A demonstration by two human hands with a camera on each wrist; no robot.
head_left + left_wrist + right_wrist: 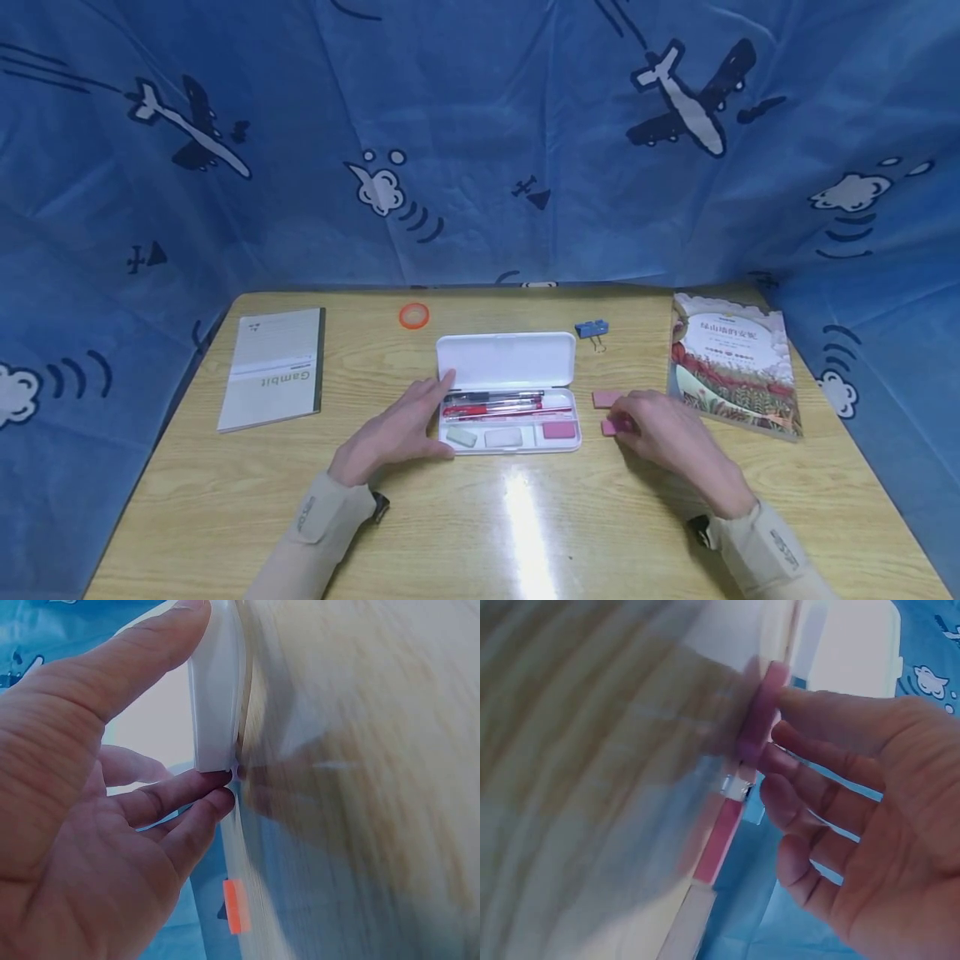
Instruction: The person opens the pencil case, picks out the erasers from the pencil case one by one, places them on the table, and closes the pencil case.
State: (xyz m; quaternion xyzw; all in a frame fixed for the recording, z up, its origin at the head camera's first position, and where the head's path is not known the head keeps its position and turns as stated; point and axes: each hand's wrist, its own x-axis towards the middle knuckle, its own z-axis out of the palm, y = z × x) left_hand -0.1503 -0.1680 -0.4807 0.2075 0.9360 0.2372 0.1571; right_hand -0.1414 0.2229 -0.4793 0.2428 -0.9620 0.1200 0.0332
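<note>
i think the pink eraser (609, 427), pinched in the right hand (663, 429) to the right of the pencil case (504, 360), could slip if this pinch is too light, or the case could slide if the left hand (393, 433), spread against its left end, pushes hard.

A study-desk setting, the wider room hidden by blue airplane-printed cloth (480, 125), a yellowish wood-grain table (420, 533) that held an open white pencil case (506, 358), a white rectangular notebook (272, 387), an illustrated book (731, 362)
</note>
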